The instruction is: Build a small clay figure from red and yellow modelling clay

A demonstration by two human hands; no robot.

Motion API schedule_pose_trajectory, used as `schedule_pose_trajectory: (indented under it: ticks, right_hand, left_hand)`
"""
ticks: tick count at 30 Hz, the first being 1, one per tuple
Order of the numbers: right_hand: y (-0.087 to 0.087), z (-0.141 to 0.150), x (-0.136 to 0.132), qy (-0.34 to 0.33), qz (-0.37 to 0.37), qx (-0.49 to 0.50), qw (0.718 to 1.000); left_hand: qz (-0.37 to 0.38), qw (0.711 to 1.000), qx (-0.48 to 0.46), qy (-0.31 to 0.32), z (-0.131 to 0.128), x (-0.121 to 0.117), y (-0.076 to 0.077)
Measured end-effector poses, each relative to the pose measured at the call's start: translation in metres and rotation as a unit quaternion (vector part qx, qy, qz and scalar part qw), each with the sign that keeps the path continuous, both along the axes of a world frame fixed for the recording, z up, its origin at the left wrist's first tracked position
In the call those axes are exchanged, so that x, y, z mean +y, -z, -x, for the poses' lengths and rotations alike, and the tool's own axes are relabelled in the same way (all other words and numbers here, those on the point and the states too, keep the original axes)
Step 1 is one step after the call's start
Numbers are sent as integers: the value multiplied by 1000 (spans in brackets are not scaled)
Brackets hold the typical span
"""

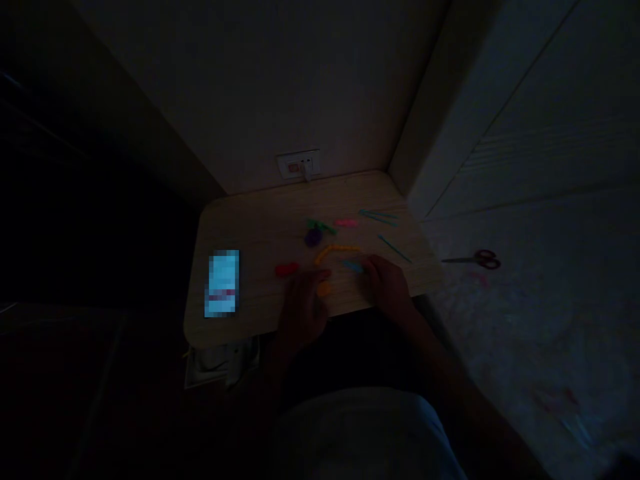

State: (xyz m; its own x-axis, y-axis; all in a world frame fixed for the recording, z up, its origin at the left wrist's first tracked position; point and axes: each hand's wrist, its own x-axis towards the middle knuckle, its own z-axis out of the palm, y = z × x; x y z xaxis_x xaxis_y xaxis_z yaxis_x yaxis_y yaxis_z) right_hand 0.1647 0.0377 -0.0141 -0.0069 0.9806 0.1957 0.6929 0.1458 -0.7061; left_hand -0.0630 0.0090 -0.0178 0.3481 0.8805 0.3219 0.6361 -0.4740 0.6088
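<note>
Right hand (383, 280): fingertips closed in at the right end of light-blue piece (353, 266), looks pinched, too dark for exact contact. Left hand (305, 307): fingers curled beside orange piece (324, 289); can't tell how closed or whether it holds anything. Both hands at near edge of small wood-grain table (260, 220), rounded corners, back edge at wall (280, 87). Red piece (287, 269) just beyond left hand; bumpy yellow-orange strip (335, 249) curved past light-blue piece; farther back, purple lump (313, 237), green pieces (321, 227), pink piece (345, 223). Thin teal sticks (380, 217) toward right edge. Pixelated bright rectangle (223, 283) near left edge, well apart from red piece; writing unreadable. Wall socket (299, 165) with plug (307, 172) behind table; scissors (475, 260) on pale floor (540, 313), right. Room very dark.
</note>
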Motion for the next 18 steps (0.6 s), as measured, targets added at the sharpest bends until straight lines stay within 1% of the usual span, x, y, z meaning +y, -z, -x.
schedule_pose_trajectory:
  ticks: [2, 4, 8, 10, 14, 18]
  right_hand:
    - [2, 1, -1, 5, 14, -12, 1000]
    - [4, 2, -3, 0, 15, -12, 1000]
    - [3, 11, -10, -21, -16, -13, 1000]
    - [1, 17, -15, -35, -18, -32, 999]
    - [-4, 31, -28, -49, 2, -72, 996]
    - [-9, 43, -36, -42, 26, -105, 993]
  left_hand:
    - [12, 1000, -13, 7, 3, 0, -1]
    - [9, 1000, -22, -12, 3, 1, 3]
    - [-11, 998, -20, -59, 0, 4, 11]
    - [-27, 997, -14, -65, -1, 4, 12]
    - [-39, 998, -16, -56, 0, 1, 12]
    - [-44, 996, -20, -77, -1, 1, 14]
